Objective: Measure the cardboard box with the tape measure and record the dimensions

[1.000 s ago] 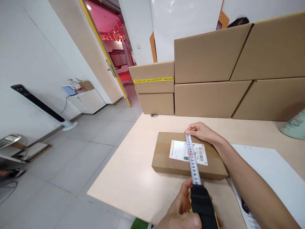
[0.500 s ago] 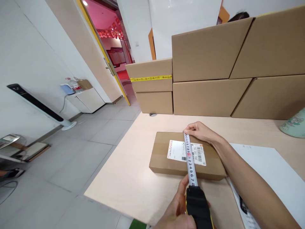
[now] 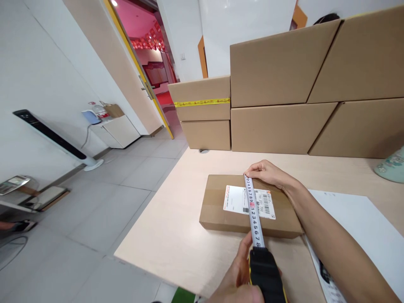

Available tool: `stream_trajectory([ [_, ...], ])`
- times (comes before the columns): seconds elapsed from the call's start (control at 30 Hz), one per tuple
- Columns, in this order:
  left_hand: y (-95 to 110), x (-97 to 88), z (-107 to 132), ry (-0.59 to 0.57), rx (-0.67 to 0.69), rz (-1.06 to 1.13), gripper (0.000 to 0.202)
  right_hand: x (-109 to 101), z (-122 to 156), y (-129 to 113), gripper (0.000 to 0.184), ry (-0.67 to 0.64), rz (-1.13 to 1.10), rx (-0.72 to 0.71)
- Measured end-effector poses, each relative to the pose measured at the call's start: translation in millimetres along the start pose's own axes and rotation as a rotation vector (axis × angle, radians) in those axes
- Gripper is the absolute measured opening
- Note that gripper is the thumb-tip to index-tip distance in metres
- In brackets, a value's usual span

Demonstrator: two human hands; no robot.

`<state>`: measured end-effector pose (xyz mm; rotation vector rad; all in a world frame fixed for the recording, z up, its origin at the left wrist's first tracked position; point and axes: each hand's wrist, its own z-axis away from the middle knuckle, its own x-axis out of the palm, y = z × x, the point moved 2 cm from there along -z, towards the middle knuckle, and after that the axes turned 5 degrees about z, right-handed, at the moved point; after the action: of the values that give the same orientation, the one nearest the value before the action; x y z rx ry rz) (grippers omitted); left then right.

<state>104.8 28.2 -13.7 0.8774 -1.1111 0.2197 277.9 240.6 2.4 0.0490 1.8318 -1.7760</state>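
Observation:
A flat brown cardboard box (image 3: 217, 210) lies on the pale wooden table, with a white shipping label (image 3: 234, 198) on its top. Across the box runs the extended blade of a tape measure (image 3: 267, 273), its numbers facing up. My left hand (image 3: 241, 273) is wrapped round the black and yellow case, in front of the box's near edge. At the far edge, my right hand (image 3: 263, 171) pinches the end of the blade between thumb and fingers. My right forearm passes over the box's right side.
Large cartons (image 3: 280, 75) are stacked along the table's back edge. A white sheet (image 3: 353, 223) lies at the right, with a dark object (image 3: 324, 271) on it. A pale green patterned object (image 3: 391, 166) stands at the far right. The table's left edge borders the tiled floor (image 3: 91, 227).
The whole view has shifted slightly, so everything sits a little farther right. Both hands keep their hold on the tape measure, and the blade stays across the box.

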Motion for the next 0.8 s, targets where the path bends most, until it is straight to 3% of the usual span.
stream_trajectory([
  [0.2, 0.2, 2.0, 0.7, -0.021, 0.037, 0.022, 0.095, 0.6, 1.5, -1.6, 0.018, 0.002, 0.002, -0.001],
  [0.47, 0.9, 0.0, -0.1, 0.008, 0.004, 0.015, 0.103, 0.8, 3.3, -5.3, 0.022, -0.001, 0.035, 0.008],
  [0.8, -2.2, -4.7, -1.5, 0.045, -0.032, 0.006, 0.094, 0.7, 2.9, -3.4, 0.020, -0.001, 0.036, 0.003],
])
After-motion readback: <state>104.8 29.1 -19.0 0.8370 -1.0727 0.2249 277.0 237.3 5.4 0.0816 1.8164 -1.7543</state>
